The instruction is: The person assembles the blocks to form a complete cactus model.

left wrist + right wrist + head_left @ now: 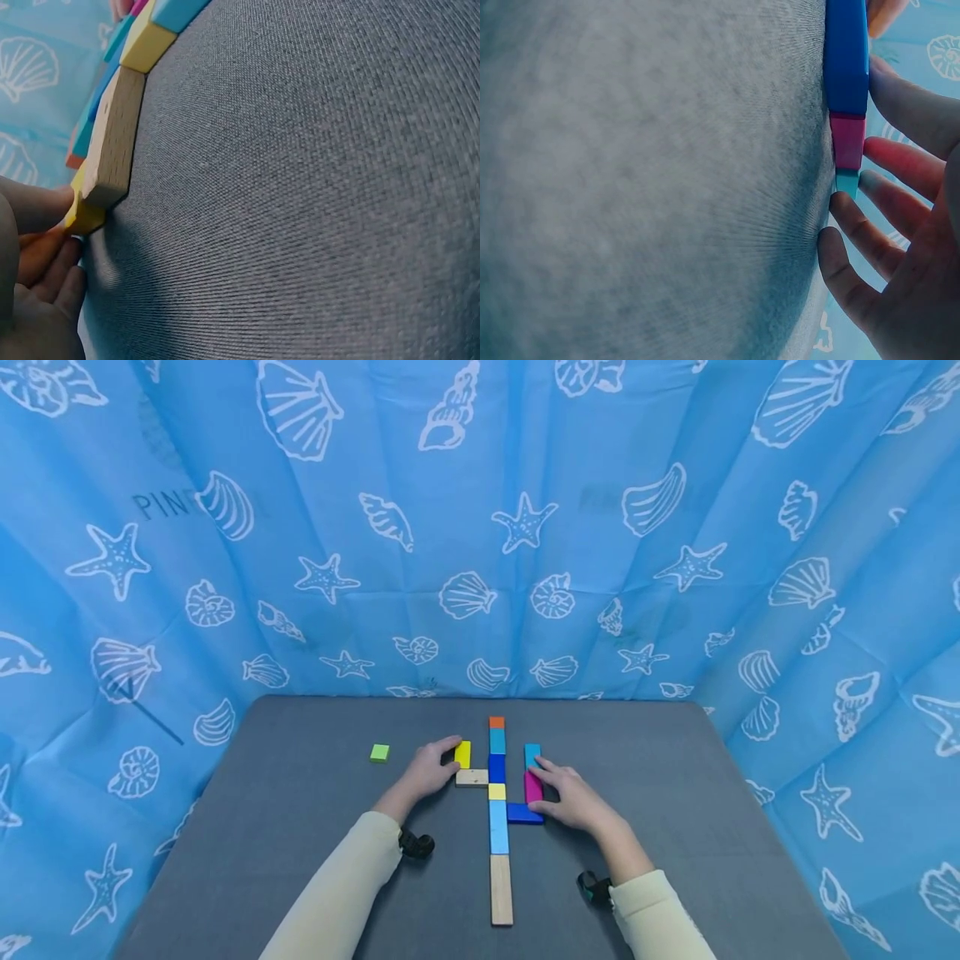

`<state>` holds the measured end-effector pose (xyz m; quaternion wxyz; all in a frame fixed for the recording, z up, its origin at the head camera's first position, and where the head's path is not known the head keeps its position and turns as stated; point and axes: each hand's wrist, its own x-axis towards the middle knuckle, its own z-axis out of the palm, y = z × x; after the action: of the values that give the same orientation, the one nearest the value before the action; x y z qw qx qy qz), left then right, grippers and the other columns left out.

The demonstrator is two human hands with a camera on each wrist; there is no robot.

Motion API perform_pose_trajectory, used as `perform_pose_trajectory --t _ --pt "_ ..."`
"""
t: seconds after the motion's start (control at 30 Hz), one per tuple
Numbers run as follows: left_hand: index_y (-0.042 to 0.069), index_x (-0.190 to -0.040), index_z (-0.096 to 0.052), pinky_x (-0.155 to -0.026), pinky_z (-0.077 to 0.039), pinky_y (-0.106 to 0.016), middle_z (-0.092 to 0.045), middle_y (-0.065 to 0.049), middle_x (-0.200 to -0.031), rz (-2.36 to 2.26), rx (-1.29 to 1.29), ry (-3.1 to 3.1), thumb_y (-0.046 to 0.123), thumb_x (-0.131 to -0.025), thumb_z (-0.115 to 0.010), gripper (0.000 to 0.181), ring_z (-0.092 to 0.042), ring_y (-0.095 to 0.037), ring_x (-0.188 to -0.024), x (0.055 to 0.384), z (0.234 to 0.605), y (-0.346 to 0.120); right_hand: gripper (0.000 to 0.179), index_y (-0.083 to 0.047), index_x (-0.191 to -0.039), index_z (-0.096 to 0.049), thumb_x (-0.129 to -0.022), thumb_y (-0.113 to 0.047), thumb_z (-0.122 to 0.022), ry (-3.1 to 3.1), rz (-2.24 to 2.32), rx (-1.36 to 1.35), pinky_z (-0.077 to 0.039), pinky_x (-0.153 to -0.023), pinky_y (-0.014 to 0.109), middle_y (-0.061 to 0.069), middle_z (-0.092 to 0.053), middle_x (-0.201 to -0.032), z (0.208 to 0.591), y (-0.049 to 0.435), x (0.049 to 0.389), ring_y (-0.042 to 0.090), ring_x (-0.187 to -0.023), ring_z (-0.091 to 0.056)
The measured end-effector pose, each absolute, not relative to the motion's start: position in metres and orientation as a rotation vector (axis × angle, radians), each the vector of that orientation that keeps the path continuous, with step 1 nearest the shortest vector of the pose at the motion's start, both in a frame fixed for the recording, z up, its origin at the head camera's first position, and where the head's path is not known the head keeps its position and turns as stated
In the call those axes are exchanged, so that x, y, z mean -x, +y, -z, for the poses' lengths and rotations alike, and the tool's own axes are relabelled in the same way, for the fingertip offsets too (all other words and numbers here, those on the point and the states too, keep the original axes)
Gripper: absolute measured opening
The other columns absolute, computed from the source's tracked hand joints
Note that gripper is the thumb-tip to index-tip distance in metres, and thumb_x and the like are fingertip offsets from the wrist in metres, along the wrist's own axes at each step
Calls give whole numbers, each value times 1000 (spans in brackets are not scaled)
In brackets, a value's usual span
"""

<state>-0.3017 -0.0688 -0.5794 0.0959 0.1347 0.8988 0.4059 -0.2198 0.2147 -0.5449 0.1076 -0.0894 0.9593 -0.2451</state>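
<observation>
My left hand [427, 770] pinches a yellow block [463, 755] between thumb and fingers. That block stands at the outer end of a short plain wooden block [471, 778], which sticks out left from a central column. On the other side, my right hand [576, 798] rests spread fingers on a magenta block [533, 787] and a light blue block [532, 752] beyond it. Its thumb touches near the dark blue block [525, 813], which reaches right from the column. In the right wrist view the fingertips [844, 201] lie along this row, not curled round it.
The column runs away from me: a long wooden block [501, 890], a light blue block [498, 827], a pale yellow block [497, 792], then blue ones up to an orange block [497, 722]. A green block [380, 752] lies apart at left on the grey table [300, 793]. A shell-patterned curtain [480, 527] hangs behind.
</observation>
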Motion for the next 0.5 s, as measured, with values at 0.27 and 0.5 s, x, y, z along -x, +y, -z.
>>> perform_pose_trajectory --t 0.27,0.5 --pt "12 -149 -50 -116 -34 -56 -45 -9 -157 -1242 -395 2632 10 -99 -59 51 -39 -35 -146 299 575 -72 72 -19 -153 -46 -90 -40 -75 2818 727 239 -40 -109 60 5 -32 -165 545 213 219 37 -147 -34" --pt "8 -148 -51 -113 -40 -50 -46 -11 -155 -1365 -465 2649 -3 -94 -53 55 -48 -30 -140 298 573 -85 72 -18 -153 -45 -91 -40 -74 2808 721 256 -39 -110 60 5 -31 -166 545 215 220 37 -148 -32"
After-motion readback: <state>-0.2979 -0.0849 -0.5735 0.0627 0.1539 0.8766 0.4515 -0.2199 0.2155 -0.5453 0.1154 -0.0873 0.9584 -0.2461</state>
